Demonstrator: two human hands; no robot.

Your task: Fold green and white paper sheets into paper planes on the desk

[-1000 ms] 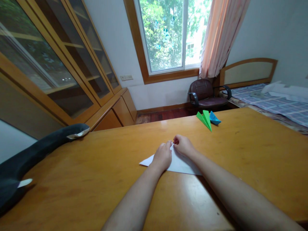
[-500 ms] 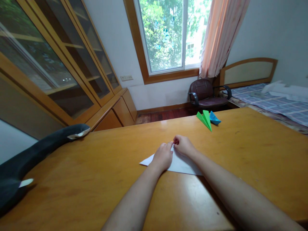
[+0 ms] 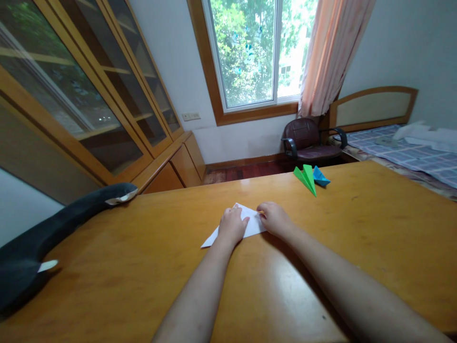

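Note:
A folded sheet of white paper (image 3: 254,223) lies on the wooden table in the middle of the view, its top point facing the window. My left hand (image 3: 233,225) rests flat across the left part of the paper, thumb apart from the fingers, and hides some of it. At the paper's right edge, my right hand (image 3: 274,218) has its fingers closed in a pinch on the sheet. The pinched edge is partly covered by those fingers.
A green paper plane (image 3: 307,179) and a blue paper boat (image 3: 321,176) lie near the table's (image 3: 143,276) far edge. A dark plush toy (image 3: 53,224) stretches along the left side. Beyond stand a chair (image 3: 307,138), a bed (image 3: 378,143) and a glass-fronted cabinet (image 3: 124,76).
The paper's right part has been folded over, so less of it spreads to the right. My left hand has shifted slightly left, and its fingers now lie flatter. The whole view has turned slightly.

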